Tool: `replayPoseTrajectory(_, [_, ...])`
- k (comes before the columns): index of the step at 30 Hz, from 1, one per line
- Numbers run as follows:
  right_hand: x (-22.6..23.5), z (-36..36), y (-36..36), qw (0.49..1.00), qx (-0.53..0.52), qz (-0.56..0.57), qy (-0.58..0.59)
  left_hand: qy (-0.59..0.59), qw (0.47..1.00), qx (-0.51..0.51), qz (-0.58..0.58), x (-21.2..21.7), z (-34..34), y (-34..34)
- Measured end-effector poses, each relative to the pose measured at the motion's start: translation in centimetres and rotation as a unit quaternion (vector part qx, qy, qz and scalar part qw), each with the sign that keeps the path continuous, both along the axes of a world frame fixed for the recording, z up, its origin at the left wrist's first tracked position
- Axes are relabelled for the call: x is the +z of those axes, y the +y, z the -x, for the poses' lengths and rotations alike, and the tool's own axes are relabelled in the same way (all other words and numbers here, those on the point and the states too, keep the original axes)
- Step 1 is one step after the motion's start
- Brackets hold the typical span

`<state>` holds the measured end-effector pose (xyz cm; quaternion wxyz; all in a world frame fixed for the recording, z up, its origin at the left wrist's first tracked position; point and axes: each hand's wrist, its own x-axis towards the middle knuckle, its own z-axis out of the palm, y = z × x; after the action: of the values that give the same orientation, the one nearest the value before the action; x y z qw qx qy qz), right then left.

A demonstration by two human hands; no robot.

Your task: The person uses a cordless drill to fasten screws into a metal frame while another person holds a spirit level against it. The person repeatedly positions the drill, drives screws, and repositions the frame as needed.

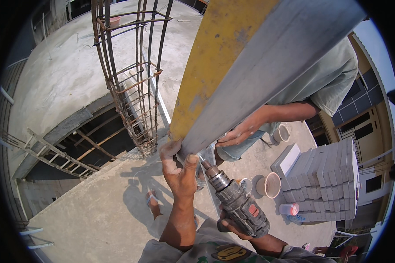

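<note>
My left hand (180, 171) is closed around the lower end of a long bar, its thumb pressed on the near side. The bar has a worn yellow face (219, 57) and a smooth grey face (267, 65), and it rises toward the upper right. In my right hand (235, 228) is a dark, dusty drill (241, 206), gripped by its handle. The drill's chuck and bit point up at the bar's end, close beside my left thumb; whether the tip touches is unclear. Another person's hand (243, 129) rests flat against the bar's right side.
A rebar column cage (131, 79) stands left, beside an opening with a ladder (61, 155). To the right are stacked grey blocks (324, 179), a bucket (268, 185) and a pink-lidded container (289, 209). The other person (324, 83) stands behind the bar.
</note>
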<state>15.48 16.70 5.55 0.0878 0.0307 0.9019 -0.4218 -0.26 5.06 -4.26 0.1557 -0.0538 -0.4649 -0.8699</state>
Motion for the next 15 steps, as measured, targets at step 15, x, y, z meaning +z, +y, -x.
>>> replayPoseTrajectory(15, [-2.2, 0.5, 1.1, 0.957, -0.128, 0.240, -0.095, -0.016, 0.999, 0.013, 0.032, 0.3, -0.1, -0.2])
